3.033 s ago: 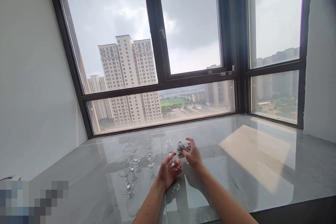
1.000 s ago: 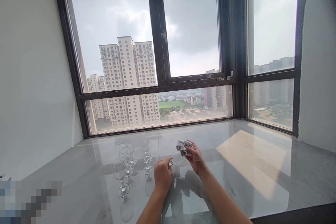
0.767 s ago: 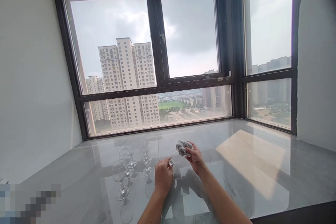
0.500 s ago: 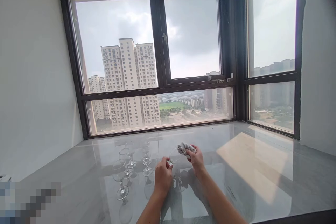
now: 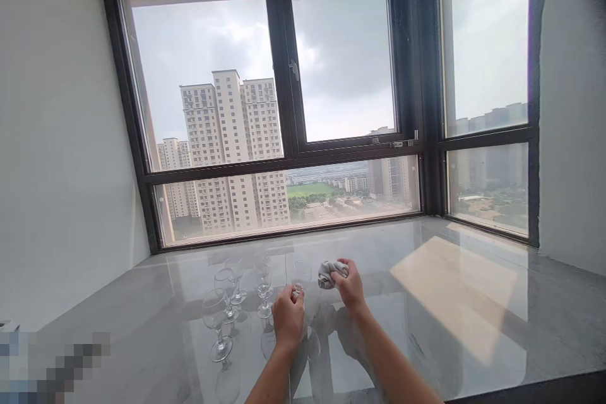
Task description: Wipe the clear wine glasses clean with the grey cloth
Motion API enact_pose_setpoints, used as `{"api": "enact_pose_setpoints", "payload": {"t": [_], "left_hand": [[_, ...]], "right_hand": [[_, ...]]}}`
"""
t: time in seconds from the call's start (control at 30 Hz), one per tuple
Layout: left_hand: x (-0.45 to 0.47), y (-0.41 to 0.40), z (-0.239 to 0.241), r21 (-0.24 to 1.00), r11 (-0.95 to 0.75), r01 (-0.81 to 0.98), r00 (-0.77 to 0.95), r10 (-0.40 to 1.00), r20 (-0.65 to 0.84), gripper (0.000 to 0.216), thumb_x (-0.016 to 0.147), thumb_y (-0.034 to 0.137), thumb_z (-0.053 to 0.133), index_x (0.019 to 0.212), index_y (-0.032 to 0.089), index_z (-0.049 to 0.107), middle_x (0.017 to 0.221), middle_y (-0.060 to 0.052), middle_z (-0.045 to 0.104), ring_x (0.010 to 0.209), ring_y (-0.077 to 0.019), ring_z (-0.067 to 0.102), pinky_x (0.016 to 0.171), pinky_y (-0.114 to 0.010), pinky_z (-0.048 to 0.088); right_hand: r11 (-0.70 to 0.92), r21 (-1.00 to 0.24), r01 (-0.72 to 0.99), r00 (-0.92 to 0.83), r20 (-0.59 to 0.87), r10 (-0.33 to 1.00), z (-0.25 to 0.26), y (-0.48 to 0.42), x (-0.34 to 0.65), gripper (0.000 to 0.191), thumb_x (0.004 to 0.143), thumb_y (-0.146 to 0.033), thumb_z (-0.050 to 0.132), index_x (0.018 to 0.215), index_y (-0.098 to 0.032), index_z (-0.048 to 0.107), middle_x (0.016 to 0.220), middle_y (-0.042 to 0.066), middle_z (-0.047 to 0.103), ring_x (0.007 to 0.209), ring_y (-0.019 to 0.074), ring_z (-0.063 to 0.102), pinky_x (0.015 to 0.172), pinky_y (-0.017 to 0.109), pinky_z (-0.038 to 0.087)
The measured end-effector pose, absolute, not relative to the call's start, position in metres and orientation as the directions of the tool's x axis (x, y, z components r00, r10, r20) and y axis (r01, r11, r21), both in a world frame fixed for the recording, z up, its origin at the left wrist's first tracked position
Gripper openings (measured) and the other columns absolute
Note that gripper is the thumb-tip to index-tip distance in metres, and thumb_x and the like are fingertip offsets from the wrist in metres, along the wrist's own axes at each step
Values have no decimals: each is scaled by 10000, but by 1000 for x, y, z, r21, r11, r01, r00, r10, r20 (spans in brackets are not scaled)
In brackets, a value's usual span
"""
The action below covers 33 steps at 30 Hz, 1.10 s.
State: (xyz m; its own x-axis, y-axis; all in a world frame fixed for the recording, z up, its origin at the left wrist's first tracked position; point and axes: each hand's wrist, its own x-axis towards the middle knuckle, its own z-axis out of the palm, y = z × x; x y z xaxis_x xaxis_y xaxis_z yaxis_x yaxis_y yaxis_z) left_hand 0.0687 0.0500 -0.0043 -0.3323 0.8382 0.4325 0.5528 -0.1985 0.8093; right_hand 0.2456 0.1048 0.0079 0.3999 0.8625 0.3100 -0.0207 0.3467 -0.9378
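Observation:
My left hand [image 5: 288,314] is closed on the lower part of a clear wine glass [image 5: 302,272], whose bowl shows above the fingers. The foot of that glass is hidden by the hand. Bunched up in my right hand [image 5: 349,285] is a light grey cloth [image 5: 328,274], held a little to the right of the glass and apart from it. Several more stemmed glasses stand upright on the counter to the left. Nearest among them is a wine glass [image 5: 219,323]; another glass [image 5: 264,297] stands closest to my left hand.
The glossy grey counter [image 5: 416,341] mirrors the glasses and arms. Behind it runs a dark-framed window [image 5: 355,148], with white walls [image 5: 66,139] on either side. Sunlight makes a bright patch [image 5: 459,290] on the right. A blurred area [image 5: 52,366] fills the lower left corner.
My left hand has moved slightly left with the glass, which now stands more upright. The cloth in my right hand has come away from the glass.

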Motion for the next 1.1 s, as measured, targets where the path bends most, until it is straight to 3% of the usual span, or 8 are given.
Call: {"api": "enact_pose_setpoints", "payload": {"t": [0.4, 0.5, 0.63, 0.7, 0.77, 0.9, 1.0, 1.1], "left_hand": [[71, 57, -8, 858, -178, 481, -263, 905, 335, 165, 857, 280, 621, 948, 193, 727, 699, -7, 687, 665, -181, 629, 670, -269, 416], [71, 59, -10, 873, -156, 463, -256, 919, 300, 313, 837, 258, 634, 1130, 167, 699, 809, -41, 738, 757, -202, 680, 718, -278, 456], [70, 60, -12, 892, -168, 420, -227, 932, 282, 636, 778, 159, 638, 1406, 180, 533, 1141, -100, 757, 1082, -228, 683, 863, -273, 481], [69, 59, -11, 893, -180, 412, -226, 930, 291, 681, 753, 119, 618, 1420, 199, 506, 1236, -108, 727, 1149, -232, 655, 893, -277, 482], [69, 55, -8, 879, -214, 427, -255, 904, 344, 544, 775, 129, 573, 1314, 203, 568, 1172, -106, 728, 1069, -235, 668, 867, -294, 493], [71, 41, 1, 677, -316, 665, -327, 692, 644, 257, 850, 157, 464, 1046, 215, 621, 1022, -97, 655, 1029, -263, 620, 958, -396, 453], [71, 34, 3, 504, -288, 814, -351, 448, 822, 262, 867, 184, 480, 1108, 204, 578, 1172, -129, 556, 1203, -311, 519, 1071, -503, 360], [71, 35, 3, 476, -265, 839, -408, 271, 872, 370, 879, 228, 507, 1245, 184, 475, 1292, -163, 462, 1303, -331, 446, 1110, -540, 320]], "right_hand": [[400, -905, 147, 310, 426, 850, 6, 101, 243, 389, 635, -339, 604, 1010, -233, 596, 762, 4, 659, 699, 220, 639, 677, 337, 483], [411, -898, 156, 293, 439, 849, 4, 102, 243, 386, 642, -329, 600, 1017, -237, 589, 762, -3, 658, 702, 217, 637, 697, 339, 484], [426, -891, 159, 263, 454, 851, 2, 104, 242, 375, 660, -315, 594, 1027, -243, 570, 764, -10, 653, 697, 210, 625, 706, 339, 472], [440, -884, 157, 233, 466, 853, 2, 104, 242, 364, 674, -300, 586, 1032, -241, 559, 768, -11, 648, 698, 204, 614, 706, 337, 463], [461, -874, 153, 188, 483, 855, 2, 103, 241, 352, 688, -284, 575, 1036, -239, 547, 775, -15, 640, 703, 196, 598, 710, 334, 456], [502, -852, 147, 32, 511, 859, 0, 99, 235, 356, 692, -240, 565, 1046, -242, 530, 745, -41, 600, 686, 172, 548, 697, 319, 432], [527, -837, 148, -150, 508, 848, -4, 93, 229, 412, 664, -189, 565, 1071, -248, 538, 687, -72, 551, 640, 149, 504, 660, 292, 402], [543, -821, 174, -299, 482, 824, -10, 88, 225, 478, 627, -138, 566, 1090, -258, 555, 673, -82, 538, 641, 145, 499, 671, 287, 393]]}}
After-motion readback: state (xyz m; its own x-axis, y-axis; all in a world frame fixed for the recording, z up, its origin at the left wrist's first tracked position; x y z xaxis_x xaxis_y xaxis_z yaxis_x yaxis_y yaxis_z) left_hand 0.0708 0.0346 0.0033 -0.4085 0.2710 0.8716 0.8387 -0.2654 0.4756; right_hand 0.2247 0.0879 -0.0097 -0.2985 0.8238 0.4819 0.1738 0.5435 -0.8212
